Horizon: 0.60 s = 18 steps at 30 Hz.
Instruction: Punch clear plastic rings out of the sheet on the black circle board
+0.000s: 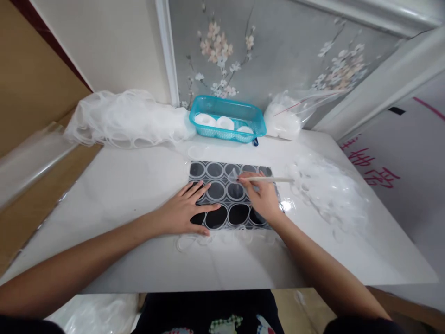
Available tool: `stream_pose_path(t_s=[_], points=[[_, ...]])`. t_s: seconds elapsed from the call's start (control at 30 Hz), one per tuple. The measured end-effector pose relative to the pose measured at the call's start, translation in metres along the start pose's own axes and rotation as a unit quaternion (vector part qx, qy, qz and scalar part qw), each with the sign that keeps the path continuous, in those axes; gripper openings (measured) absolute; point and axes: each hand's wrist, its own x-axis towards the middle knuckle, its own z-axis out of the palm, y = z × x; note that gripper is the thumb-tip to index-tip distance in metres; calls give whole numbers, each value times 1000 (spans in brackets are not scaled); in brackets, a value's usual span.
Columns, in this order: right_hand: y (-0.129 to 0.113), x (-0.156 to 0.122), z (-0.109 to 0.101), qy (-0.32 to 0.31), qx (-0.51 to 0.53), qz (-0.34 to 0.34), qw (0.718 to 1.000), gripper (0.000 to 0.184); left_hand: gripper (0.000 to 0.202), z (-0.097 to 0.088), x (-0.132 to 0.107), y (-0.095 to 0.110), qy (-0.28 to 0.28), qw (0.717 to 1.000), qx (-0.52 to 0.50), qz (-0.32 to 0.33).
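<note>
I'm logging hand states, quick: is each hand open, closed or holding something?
Left hand: open, spread over the dark sheet.
Right hand: closed, holding a thin pale stick.

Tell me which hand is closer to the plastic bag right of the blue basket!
Right. The right hand is in front of the plastic bag, slightly left; the left hand is farther left, spread partly over the dark sheet.

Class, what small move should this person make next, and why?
Probably ease up the clear flap with the right hand: it seems raised beside that hand's pale stick, and the left hand rests spread on the patterned sheet.
</note>
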Motion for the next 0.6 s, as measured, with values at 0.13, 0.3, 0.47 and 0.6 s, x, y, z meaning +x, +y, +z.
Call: stream_pose_path(t_s=[0.13, 0.3, 0.47, 0.6], points=[[44, -21, -52, 188, -55, 108, 975, 37, 66, -1, 1, -1, 25, 1000, 2, 19], [77, -26, -112, 167, -332, 226, 900, 34, 69, 1, 7, -3, 67, 997, 14, 37], [43, -18, -69, 10, -237, 226, 945, 33, 65, 2, 8, -2, 96, 994, 35, 47], [11, -7, -16, -76, -7, 95, 992, 33, 48, -5, 16, 6, 169, 986, 3, 13]])
